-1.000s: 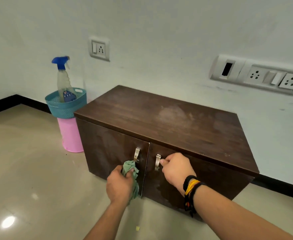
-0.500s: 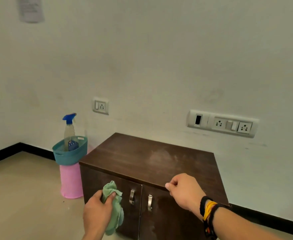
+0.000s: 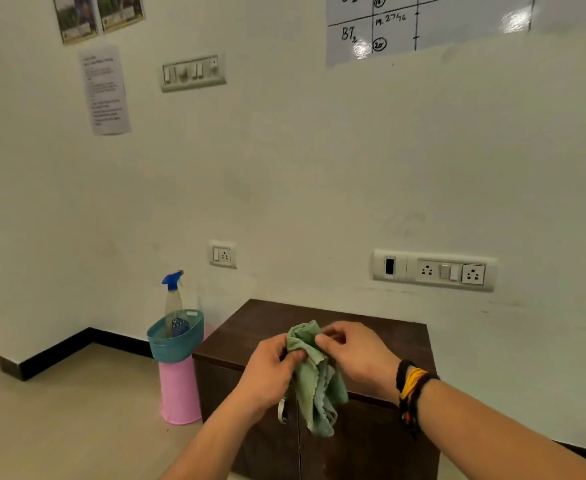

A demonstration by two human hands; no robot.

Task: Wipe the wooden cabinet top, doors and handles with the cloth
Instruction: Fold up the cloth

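Note:
A low dark wooden cabinet (image 3: 381,327) stands against the white wall, both doors closed. One metal door handle (image 3: 281,412) shows below my left wrist; the other is hidden behind the cloth. A crumpled green cloth (image 3: 315,386) hangs in the air over the cabinet's front edge. My left hand (image 3: 270,368) grips its upper left part. My right hand (image 3: 357,355), with black and yellow wristbands, pinches its top edge from the right.
A teal basket (image 3: 175,341) holding a blue-topped spray bottle (image 3: 173,299) sits on a pink bin (image 3: 179,393) left of the cabinet. Wall sockets (image 3: 433,271) are mounted above it. Beige tiled floor (image 3: 59,410) spreads to the left.
The view has risen and pulled back from the cabinet. My left hand lifted the cloth off the left door, and my right hand left the cabinet's edge and took hold of the cloth.

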